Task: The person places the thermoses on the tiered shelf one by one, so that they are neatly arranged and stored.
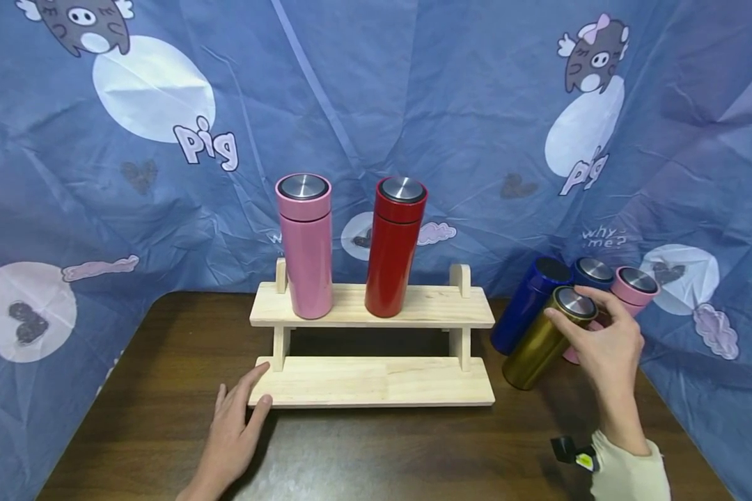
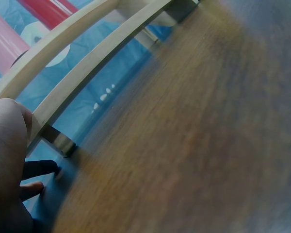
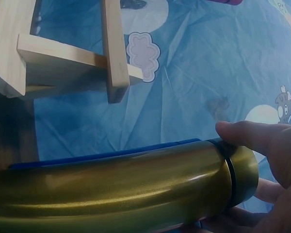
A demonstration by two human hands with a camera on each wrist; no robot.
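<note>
Hands (image 1: 233, 426) (image 1: 609, 344) reach over a brown table (image 1: 413, 456) before blue cloth (image 1: 476, 104).

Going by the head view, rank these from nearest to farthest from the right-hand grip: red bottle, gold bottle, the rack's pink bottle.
1. Gold bottle, held at its lid by the right-hand grip.
2. Red bottle, near the middle of the upper shelf.
3. Pink bottle, toward the upper shelf's left end.

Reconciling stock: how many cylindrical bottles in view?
6. Pale wooden rack, upper shelf: glossy pink bottle, glossy red bottle. Right of it: gold bottle in the right hand, bright-blue bottle, dark-blue bottle, second pink bottle. Others may be hidden.
</note>
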